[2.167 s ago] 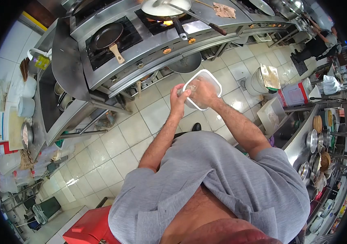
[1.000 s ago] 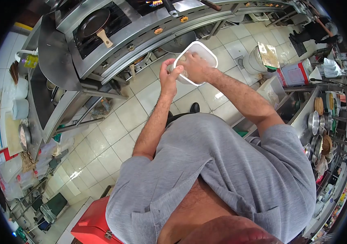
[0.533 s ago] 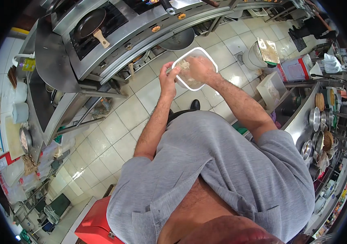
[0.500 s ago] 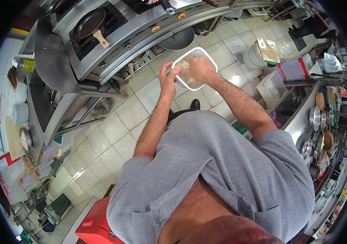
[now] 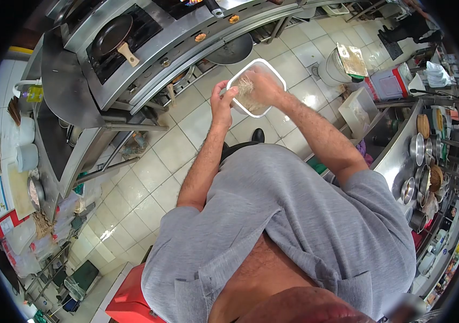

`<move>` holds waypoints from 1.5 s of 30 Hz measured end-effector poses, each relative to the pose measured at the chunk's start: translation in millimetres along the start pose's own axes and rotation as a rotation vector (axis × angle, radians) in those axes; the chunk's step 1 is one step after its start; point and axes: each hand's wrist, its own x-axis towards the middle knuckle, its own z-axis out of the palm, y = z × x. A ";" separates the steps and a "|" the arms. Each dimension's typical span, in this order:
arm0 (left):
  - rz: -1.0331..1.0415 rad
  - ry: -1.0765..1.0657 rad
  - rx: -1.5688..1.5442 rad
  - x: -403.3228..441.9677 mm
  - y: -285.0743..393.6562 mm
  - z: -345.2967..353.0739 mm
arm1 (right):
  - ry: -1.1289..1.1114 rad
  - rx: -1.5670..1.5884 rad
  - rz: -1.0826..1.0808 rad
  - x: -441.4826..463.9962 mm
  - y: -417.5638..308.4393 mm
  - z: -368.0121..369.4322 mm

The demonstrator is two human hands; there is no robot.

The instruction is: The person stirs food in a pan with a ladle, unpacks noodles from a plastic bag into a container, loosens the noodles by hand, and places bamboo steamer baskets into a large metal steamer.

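My left hand [image 5: 222, 100] holds a white square-rimmed plastic container [image 5: 278, 73] by its left side, with the thumb over the rim. Inside are pale, thin shreds [image 5: 246, 86], piled highest near my left thumb; their exact kind cannot be made out. My right hand [image 5: 264, 89] reaches into the container from the right and touches the shreds. Its fingers are blurred and partly buried, so their grip does not show. The container is held up in front of my body, above the tiled floor.
A steel stove [image 5: 154, 59] runs along the far left, bearing a wooden-handled frying pan [image 5: 113, 36]. On the right stand a white bucket [image 5: 333, 70], a pale plastic bin [image 5: 357, 111] and a steel counter [image 5: 396, 161] with metal bowls. A red box [image 5: 131, 299] is at lower left.
My right hand has shifted within the container, and more of the shreds show beside my left thumb. The left hand keeps its hold on the rim. The view has moved slightly.
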 end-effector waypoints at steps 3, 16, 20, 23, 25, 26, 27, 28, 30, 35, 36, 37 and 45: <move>-0.029 0.008 -0.080 -3.4 7.4 2.7 | -0.072 0.112 -0.063 -2.7 -15.9 -28.8; 0.024 -0.042 0.013 4.6 -0.9 -3.9 | -0.479 -0.637 -0.312 -10.9 -37.6 -15.9; 0.008 -0.038 0.073 4.8 -8.9 -10.5 | -0.418 -0.616 -0.376 -12.7 -24.9 2.2; 0.001 -0.017 0.094 4.5 -13.2 -13.7 | -0.465 -0.596 -0.382 -12.5 -21.4 8.1; 0.020 0.007 0.111 5.7 -14.8 -15.4 | -0.486 -0.604 -0.387 -8.7 -21.4 9.3; -0.017 0.012 0.094 5.4 -14.9 -16.8 | -0.517 -0.591 -0.399 -7.3 -22.6 8.5; -0.051 0.017 0.076 6.0 -14.3 -18.2 | -0.547 -0.580 -0.413 -4.7 -24.3 7.8; -0.040 0.029 0.075 4.1 -9.2 -16.9 | -0.546 -0.584 -0.431 -2.3 -28.3 6.0; -0.091 0.037 0.034 -0.9 0.6 -14.6 | -0.603 -0.576 -0.406 2.0 -36.2 0.8; -0.051 0.134 0.013 -4.8 7.7 -33.0 | -0.645 -0.473 -0.491 23.8 -41.9 2.4; -0.027 0.158 0.004 -6.6 9.0 -40.7 | -0.728 -0.406 -0.498 30.1 -49.3 -1.4; -0.020 0.199 -0.017 -8.8 9.7 -51.1 | -0.688 -0.344 -0.498 35.1 -46.4 7.7; 0.127 0.554 -0.130 -57.2 36.5 -131.7 | -0.466 0.480 -0.710 116.0 -166.2 32.0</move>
